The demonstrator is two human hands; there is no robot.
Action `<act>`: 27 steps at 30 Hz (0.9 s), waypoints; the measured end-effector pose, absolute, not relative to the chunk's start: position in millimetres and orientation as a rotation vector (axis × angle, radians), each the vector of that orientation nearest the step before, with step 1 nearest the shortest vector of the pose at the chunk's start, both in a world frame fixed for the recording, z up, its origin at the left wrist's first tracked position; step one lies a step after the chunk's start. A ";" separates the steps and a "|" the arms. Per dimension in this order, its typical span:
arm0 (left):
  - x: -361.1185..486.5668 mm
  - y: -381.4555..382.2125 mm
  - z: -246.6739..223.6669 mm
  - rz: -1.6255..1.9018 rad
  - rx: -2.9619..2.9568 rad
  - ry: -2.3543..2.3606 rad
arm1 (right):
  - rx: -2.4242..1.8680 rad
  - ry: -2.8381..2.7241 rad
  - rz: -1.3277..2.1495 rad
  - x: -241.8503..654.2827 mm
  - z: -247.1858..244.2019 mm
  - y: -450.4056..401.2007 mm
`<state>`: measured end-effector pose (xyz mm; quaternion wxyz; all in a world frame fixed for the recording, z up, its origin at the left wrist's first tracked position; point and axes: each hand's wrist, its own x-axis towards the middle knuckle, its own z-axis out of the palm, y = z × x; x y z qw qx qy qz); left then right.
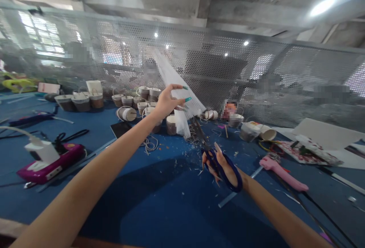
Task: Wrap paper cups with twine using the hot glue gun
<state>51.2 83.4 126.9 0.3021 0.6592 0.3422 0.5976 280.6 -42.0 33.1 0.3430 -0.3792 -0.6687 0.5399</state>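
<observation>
A sheaf of thin white strands (pixel 178 82) slants down from the mesh toward the table. My left hand (pixel 171 100) is closed round it in a pinch, with green-tipped nails over its front. Lower down and to the right, my right hand (pixel 222 164) holds dark blue-handled scissors (pixel 209 151), fingers through the loops. Their blades point up and away, near the lower end of the strands. A separate white lower bunch (pixel 181 123) hangs below my left hand. Small clippings lie scattered on the blue table (pixel 159 202) beneath.
Several small pots (pixel 142 105) stand behind my left hand. A purple power strip (pixel 53 164) with a white plug lies at left, a pink glue gun (pixel 285 174) at right. Perforated metal mesh (pixel 213 62) rises behind the table. Plastic packets (pixel 310 151) lie at far right.
</observation>
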 end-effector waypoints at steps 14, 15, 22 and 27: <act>55.6 73.2 128.2 1.450 1.850 0.840 | -0.876 -1.658 1.484 284.0 23.8 -37.4; 56.8 71.4 128.6 1.440 1.851 0.844 | -0.872 -1.659 1.476 284.3 23.0 -37.3; 67.2 66.2 127.5 1.393 1.782 0.827 | -0.884 -1.688 1.451 283.6 26.0 -38.7; 72.0 62.8 127.8 1.374 1.815 0.823 | -0.896 -1.735 1.399 284.5 26.9 -39.3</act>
